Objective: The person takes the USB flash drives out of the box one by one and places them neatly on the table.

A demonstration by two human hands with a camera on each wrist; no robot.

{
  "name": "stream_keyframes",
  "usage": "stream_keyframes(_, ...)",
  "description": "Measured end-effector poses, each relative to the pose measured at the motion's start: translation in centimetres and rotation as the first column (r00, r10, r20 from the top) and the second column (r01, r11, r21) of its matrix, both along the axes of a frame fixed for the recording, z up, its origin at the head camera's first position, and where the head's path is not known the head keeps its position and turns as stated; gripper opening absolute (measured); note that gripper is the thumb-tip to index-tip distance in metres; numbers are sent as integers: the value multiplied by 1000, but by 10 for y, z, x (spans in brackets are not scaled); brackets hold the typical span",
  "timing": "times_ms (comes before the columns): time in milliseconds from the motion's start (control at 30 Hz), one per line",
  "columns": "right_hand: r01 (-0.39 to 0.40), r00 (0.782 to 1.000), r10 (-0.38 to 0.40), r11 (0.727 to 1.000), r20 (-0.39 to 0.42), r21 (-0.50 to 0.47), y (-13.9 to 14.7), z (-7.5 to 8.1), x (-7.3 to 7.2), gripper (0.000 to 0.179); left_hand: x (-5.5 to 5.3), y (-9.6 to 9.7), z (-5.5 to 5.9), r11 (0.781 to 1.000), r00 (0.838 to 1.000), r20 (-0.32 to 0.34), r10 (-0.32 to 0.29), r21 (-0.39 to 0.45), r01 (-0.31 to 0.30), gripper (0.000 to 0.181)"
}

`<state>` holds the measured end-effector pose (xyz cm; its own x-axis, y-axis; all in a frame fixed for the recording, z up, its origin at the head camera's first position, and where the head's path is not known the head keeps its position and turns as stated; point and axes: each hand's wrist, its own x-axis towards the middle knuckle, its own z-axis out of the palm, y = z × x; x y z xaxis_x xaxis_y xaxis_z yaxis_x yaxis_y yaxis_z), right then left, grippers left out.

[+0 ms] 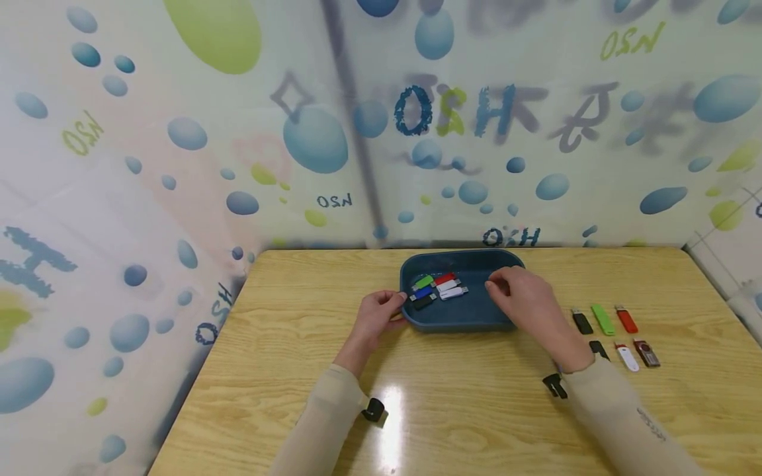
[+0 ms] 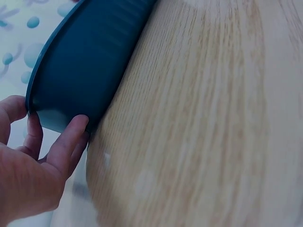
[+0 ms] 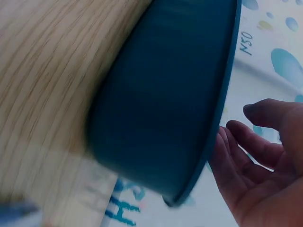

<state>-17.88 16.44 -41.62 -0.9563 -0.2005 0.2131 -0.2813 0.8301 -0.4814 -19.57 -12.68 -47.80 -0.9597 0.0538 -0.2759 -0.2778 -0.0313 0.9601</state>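
A dark blue plastic tray (image 1: 476, 324) rests near the back of the table. My left hand (image 1: 381, 311) grips its left end, thumb at the rim and fingers against the outer wall, as the left wrist view shows. Over the tray's right part is my right hand (image 1: 526, 297), fingers loosely bent, thumb and index finger apart, holding nothing in the right wrist view (image 3: 265, 161). Inside the tray's left half lie several USB sticks, among them a green one (image 1: 423, 283), a red one (image 1: 444, 278), a blue one (image 1: 423, 292), a black one (image 1: 425, 302) and a white one (image 1: 452, 293).
Right of the tray, more USB sticks lie in two rows on the wooden table (image 1: 268, 370): black (image 1: 582, 322), green (image 1: 603, 320), red (image 1: 626, 319), white (image 1: 628, 357) and brown-silver (image 1: 647, 354). My right forearm partly covers another black one (image 1: 600, 350). A patterned sheet (image 1: 250, 132) hangs behind.
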Motion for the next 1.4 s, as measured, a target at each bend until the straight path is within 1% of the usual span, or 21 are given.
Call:
stream_keyframes(200, -35, 998, 35, 999, 51, -1, -17, -7, -11, 20, 0, 0, 1, 1000, 1000, 17, -1, 0, 1, 30)
stream_keyframes(300, -56, 995, 55, 998, 81, 3, -24, -11, -18, 21, 0, 0, 1, 1000, 1000, 5, -3, 3, 3, 30)
stream_keyframes(433, -62, 992, 59, 998, 109, 31, -34, -16, -25, 25, 1, 0, 1, 1000, 1000, -5, -4, 1, 4, 31)
stream_keyframes(567, -60, 989, 51, 997, 142, 54, -42, -18, -30, 27, 1, 1, 1, 1000, 1000, 1, -7, 6, 7, 32)
stream_keyframes(733, -93, 976, 72, 991, 204, 95, -49, -22, -37, 29, 1, 1, 3, 1000, 1000, 4, -6, 9, 6, 32)
stream_keyframes(900, -131, 958, 96, 984, 270, 117, -54, -26, -41, 33, 1, 0, 3, 1000, 1000, 10, -5, -6, 5, 31)
stream_keyframes(1000, -140, 952, 100, 983, 291, 121, -55, -28, -43, 34, 1, 1, 3, 1000, 1000, 12, -3, -9, 3, 30)
stream_keyframes(1233, -163, 946, 112, 976, 303, 147, -57, -32, -45, 32, 1, 0, 2, 1000, 1000, 7, -4, -20, 4, 26)
stream_keyframes(1400, -158, 946, 107, 977, 305, 146, -59, -32, -44, 30, 1, 0, 2, 1000, 1000, 2, -5, -19, 5, 28)
